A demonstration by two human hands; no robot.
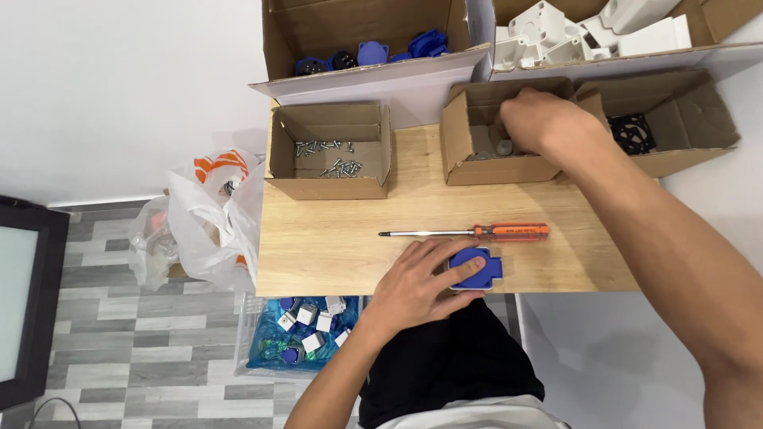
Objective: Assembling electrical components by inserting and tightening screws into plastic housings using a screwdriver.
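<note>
Both bare arms out, one hand low and near, one far

The left hand lies palm down close to the body, fingers spread and curled in a loose grip, its forearm rising from below. The right hand reaches far forward, knuckles up, fingers bent downward and hidden, arm fully stretched.

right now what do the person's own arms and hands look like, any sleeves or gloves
Both arms are bare to above the elbow, with no sleeves in view. The left hand and right hand wear no gloves, rings, watch or bands. No markings show; the right fingers are hidden.
</note>
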